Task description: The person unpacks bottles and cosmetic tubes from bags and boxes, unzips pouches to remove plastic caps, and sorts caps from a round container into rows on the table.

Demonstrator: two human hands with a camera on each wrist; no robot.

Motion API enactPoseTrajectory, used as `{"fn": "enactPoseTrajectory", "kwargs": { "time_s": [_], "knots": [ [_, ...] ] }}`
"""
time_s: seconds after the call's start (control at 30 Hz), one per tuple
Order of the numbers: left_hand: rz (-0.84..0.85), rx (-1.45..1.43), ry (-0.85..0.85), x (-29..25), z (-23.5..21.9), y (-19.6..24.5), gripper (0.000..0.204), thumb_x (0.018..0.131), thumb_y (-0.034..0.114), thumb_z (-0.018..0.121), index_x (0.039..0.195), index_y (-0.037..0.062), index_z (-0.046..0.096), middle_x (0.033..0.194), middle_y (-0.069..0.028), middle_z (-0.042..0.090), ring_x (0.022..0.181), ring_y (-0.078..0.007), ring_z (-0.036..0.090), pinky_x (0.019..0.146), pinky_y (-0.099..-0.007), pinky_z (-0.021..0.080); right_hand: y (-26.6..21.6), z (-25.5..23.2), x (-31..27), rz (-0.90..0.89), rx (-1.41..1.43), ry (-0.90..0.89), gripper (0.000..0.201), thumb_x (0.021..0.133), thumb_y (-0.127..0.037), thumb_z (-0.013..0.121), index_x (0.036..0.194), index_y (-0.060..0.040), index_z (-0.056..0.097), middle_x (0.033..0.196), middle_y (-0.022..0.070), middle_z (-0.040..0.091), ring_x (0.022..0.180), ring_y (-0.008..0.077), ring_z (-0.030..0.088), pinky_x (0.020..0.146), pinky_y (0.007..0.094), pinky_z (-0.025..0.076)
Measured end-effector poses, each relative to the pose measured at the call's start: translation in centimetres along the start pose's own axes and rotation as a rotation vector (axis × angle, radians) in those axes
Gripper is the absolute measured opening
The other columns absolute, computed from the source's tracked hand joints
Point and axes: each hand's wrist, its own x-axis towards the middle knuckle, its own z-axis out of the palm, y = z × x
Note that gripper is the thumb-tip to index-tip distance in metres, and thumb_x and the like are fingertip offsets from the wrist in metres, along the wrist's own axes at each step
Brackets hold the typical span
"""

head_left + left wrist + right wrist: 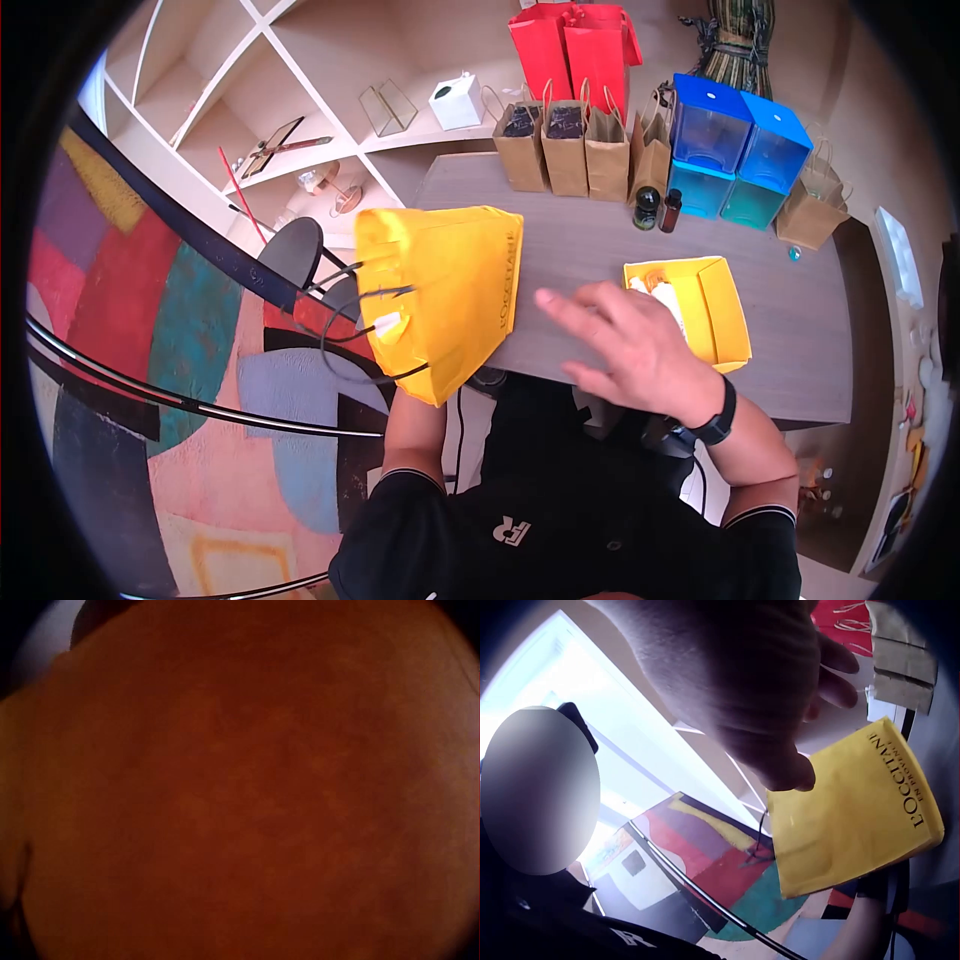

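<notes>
A yellow paper bag (450,290) with dark cord handles leans over the table's left front edge; its printed side shows in the right wrist view (847,817). My left forearm (415,440) reaches up behind this bag, which hides the hand in the head view. Close, blurred skin (247,787) fills most of the left wrist view, so the left fingers cannot be made out. Between the bag and an open yellow box (735,310) my right hand (640,350), also in its wrist view (735,690), hovers with fingers extended, holding nothing. Something white (662,293) lies in the box.
Brown paper bags (608,160) line the table's back (590,230), near red bags (590,60). Stacked blue boxes (710,125) stand at the back right, two small dark bottles (647,208) before them. A round dark stool (292,250) is left of the table.
</notes>
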Motion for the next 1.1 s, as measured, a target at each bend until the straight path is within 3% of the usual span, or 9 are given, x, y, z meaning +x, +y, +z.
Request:
{"fn": "enactPoseTrajectory", "kwargs": {
  "time_s": [0.23,0.47,0.53,0.63,0.7,0.73,0.87,1.03,1.1],
  "knots": [
    [-0.158,0.089,-0.113,1.1,0.5,-0.5,0.017,0.105,0.021,0.058,0.103,0.0044,0.06,0.097,-0.0055,0.067,0.086,-0.0143,0.064,0.077,-0.0286,0.051,-1.8,1.7,2.9,-0.145,-0.029,-0.222,0.08,0.07,-0.019,0.083,0.144,-0.016,0.055,0.092,0.0065,0.058,0.078,0.0273,0.062,0.069,0.0388,0.05],
    [0.043,0.665,-0.023,-0.4,0.5,0.4,0.017,0.101,0.017,0.062,0.111,0.0033,0.058,0.098,-0.0067,0.066,0.086,-0.0178,0.061,0.079,-0.032,0.05,-0.4,4.4,3.8,-0.17,-0.077,0.005,0.027,0.072,-0.014,0.076,0.096,-0.0104,0.064,0.081,0.006,0.052,0.075,0.0269,0.056,0.07,0.0391,0.045],
    [0.289,0.611,0.142,-1.7,0.8,2.8,0.031,0.098,0.011,0.063,0.127,0.0045,0.055,0.122,-0.0099,0.062,0.1,-0.0204,0.063,0.085,-0.0333,0.052,-0.1,4.3,4.1,-0.15,-0.138,-0.035,0.019,0.072,-0.013,0.074,0.085,-0.0101,0.061,0.08,0.0059,0.051,0.075,0.0265,0.056,0.07,0.0382,0.044],
    [0.611,0.253,-0.03,-5.5,2.5,10.4,0.06,0.095,0.006,0.064,0.15,0.0078,0.043,0.155,-0.0138,0.04,0.127,-0.0283,0.056,0.099,-0.0389,0.05,-0.2,4.6,4.7,-0.124,-0.149,0.001,0.016,0.071,-0.013,0.072,0.079,-0.0108,0.058,0.08,0.0056,0.05,0.078,0.0248,0.055,0.072,0.0371,0.042],
    [0.705,0.411,-0.179,-8.1,2.7,14.8,0.066,0.091,0.035,0.073,0.147,0.0079,0.05,0.157,-0.0234,0.036,0.132,-0.0323,0.054,0.104,-0.0413,0.048,-0.1,5.1,4.9,-0.159,-0.118,0.035,0.014,0.073,-0.015,0.071,0.081,-0.0123,0.06,0.083,0.0046,0.051,0.083,0.0236,0.056,0.074,0.0369,0.042],
    [0.762,0.537,-0.269,-8.4,2.4,16.2,0.068,0.089,0.046,0.074,0.142,0.0075,0.057,0.156,-0.0255,0.036,0.132,-0.0336,0.053,0.105,-0.0427,0.047,-0.2,5.5,5.0,-0.159,-0.098,0.041,0.013,0.074,-0.015,0.07,0.082,-0.0126,0.062,0.086,0.0041,0.052,0.084,0.023,0.056,0.075,0.0363,0.042],
    [0.792,0.903,-0.39,-9.4,2.5,19.6,0.054,0.082,0.026,0.083,0.13,0.0065,0.065,0.153,-0.0259,0.041,0.127,-0.0366,0.058,0.102,-0.0404,0.049,-0.2,6.4,5.2,-0.164,-0.107,0.051,0.016,0.074,-0.016,0.072,0.086,-0.0131,0.063,0.086,0.0037,0.053,0.084,0.0227,0.056,0.076,0.0364,0.042],
    [0.368,1.13,-0.11,-8.6,0.0,19.2,0.035,0.08,0.002,0.079,0.113,0.0009,0.068,0.103,-0.0162,0.068,0.086,-0.0255,0.069,0.074,-0.0304,0.055,1.1,4.9,3.8,-0.069,-0.068,0.04,0.03,0.075,-0.014,0.076,0.104,-0.0124,0.067,0.093,0.0061,0.058,0.092,0.0255,0.059,0.081,0.0382,0.045],
    [0.483,1.092,-0.011,-8.0,-1.2,19.1,0.024,0.081,0.002,0.079,0.101,-0.0023,0.066,0.079,-0.012,0.064,0.067,-0.0203,0.063,0.063,-0.0303,0.051,3.6,2.7,1.8,-0.001,-0.117,0.053,0.035,0.075,-0.013,0.077,0.109,-0.0103,0.069,0.101,0.0092,0.063,0.098,0.0296,0.061,0.086,0.0402,0.047]
  ]
}}
